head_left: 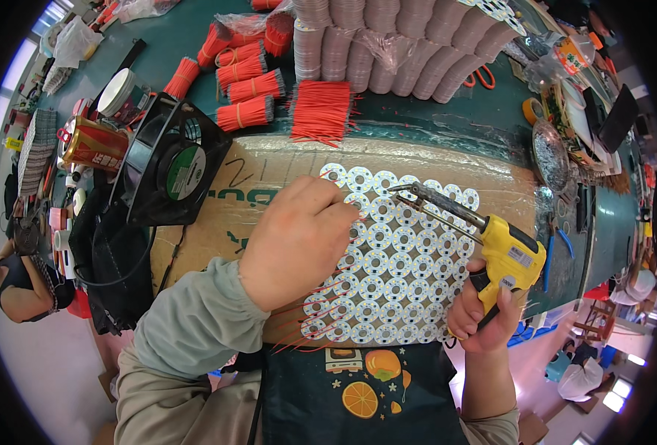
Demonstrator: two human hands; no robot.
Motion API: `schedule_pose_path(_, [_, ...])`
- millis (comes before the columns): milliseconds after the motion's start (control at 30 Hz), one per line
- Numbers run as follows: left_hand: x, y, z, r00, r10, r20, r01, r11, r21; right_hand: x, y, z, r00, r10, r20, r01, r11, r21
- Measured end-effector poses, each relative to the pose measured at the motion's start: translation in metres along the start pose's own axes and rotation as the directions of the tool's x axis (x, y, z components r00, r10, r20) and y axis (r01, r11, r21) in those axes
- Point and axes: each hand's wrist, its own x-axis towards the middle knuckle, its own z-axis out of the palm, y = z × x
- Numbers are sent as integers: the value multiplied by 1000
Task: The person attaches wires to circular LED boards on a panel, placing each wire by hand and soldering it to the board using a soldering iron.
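My right hand (484, 315) grips a yellow soldering gun (517, 256) by its handle. The gun's dark metal tip (410, 191) points left, over the upper rows of a grid of round white LED circuit boards (404, 239). My left hand (299, 233) is closed in a pinch at the grid's upper left. A bit of red wire shows at its fingertips; the fingers hide most of it. Thin red wires (299, 341) stick out leftward from the boards of the left column. The boards lie in rows on a sheet of cardboard (217, 245).
Red wire bundles (251, 87) and a loose red wire pile (321, 111) lie beyond the cardboard, beside tall stacks of round boards (388, 59). A black fan (173, 163) stands left. Right are blue-handled pliers (558, 245) and a metal dish (549, 156). Another person (28, 274) sits far left.
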Motion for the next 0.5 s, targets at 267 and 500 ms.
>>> schedule_pose_path(267, [19,1,-23,998,-66,12,65,996,54,1,-3,-1,1000,12,13,-12,1000,-5])
schedule_pose_path(500, [21,-24,-1,993,-110,-47,110,994,2,-9,-18,-1,998,-42,-36,46,991,128])
